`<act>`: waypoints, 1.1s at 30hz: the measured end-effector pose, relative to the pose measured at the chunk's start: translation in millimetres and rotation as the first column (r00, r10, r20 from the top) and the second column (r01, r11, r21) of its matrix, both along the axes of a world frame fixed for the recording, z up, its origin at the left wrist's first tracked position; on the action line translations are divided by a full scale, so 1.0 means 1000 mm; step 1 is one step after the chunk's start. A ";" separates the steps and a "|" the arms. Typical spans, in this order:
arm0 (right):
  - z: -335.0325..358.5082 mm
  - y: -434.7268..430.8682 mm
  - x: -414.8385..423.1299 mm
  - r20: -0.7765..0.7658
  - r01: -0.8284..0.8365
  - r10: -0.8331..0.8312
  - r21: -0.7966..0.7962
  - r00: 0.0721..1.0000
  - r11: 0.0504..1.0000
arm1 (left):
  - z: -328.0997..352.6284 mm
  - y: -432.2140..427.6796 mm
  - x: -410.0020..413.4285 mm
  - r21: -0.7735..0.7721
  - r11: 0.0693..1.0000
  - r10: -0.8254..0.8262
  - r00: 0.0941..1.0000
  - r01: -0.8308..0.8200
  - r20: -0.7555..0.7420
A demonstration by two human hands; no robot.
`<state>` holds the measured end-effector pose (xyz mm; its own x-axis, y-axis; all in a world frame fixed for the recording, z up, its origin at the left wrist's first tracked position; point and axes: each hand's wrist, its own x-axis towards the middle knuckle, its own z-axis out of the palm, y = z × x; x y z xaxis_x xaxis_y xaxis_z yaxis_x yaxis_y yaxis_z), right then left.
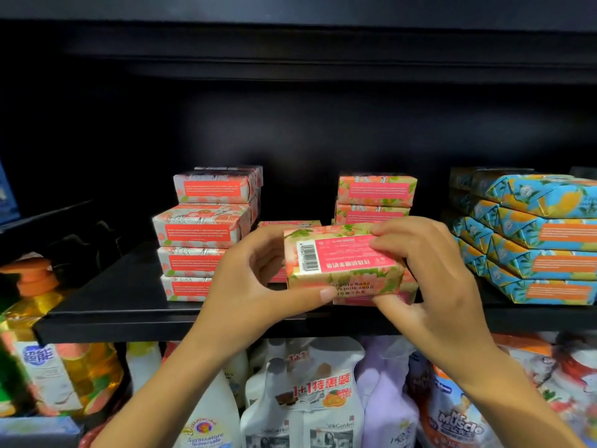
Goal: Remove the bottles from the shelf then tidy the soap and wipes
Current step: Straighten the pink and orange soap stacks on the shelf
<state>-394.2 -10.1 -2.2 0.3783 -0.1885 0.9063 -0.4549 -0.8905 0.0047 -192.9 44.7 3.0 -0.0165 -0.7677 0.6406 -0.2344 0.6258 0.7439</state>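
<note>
Both hands hold one pink floral soap box [344, 263] just above the front edge of the black shelf [129, 305]. My left hand [255, 286] grips its left end, thumb under the front face. My right hand [426, 276] pinches its right end, fingers over the top. On the left of the shelf stands a stack of white-and-red soap boxes [202, 234]. A second pink stack [374, 197] rises behind the held box. More pink boxes lie under it, partly hidden.
Blue-and-orange wrapped packs [529, 240] are stacked at the right of the shelf. An orange pump bottle [55, 334] stands at the lower left. Below the shelf sit detergent pouches [307, 399] and bottles [206, 421]. A dark upper shelf [290, 59] hangs overhead.
</note>
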 end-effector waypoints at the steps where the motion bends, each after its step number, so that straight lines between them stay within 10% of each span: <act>1: 0.001 0.001 -0.001 -0.011 -0.007 0.008 0.091 1.000 0.996 | -0.001 0.001 0.000 -0.046 0.999 0.020 1.000 -0.019 0.018; 5: 0.006 0.006 -0.004 0.103 -0.187 0.157 0.579 0.982 0.793 | -0.005 0.001 0.001 -0.179 0.983 0.062 0.995 -0.048 0.078; 11: 0.007 0.005 0.002 0.329 -0.429 0.276 0.646 0.903 0.631 | -0.010 -0.009 -0.004 -0.324 0.942 0.139 0.978 -0.082 0.156; 21: -0.007 -0.003 0.010 0.234 -0.261 0.228 0.118 0.945 0.958 | -0.002 -0.009 0.003 -0.042 0.993 0.114 0.973 -0.108 0.199; 33: -0.018 -0.002 0.009 0.211 -0.117 0.066 0.238 0.975 0.964 | 0.014 -0.007 0.015 -0.251 0.899 0.427 0.846 -0.359 0.320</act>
<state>-385.3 -11.8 -20.4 0.2207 -0.3893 0.8943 -0.3402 -0.8900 -0.3035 -178.0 37.7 16.9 0.0091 -0.6350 0.7725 -0.7167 0.5346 0.4479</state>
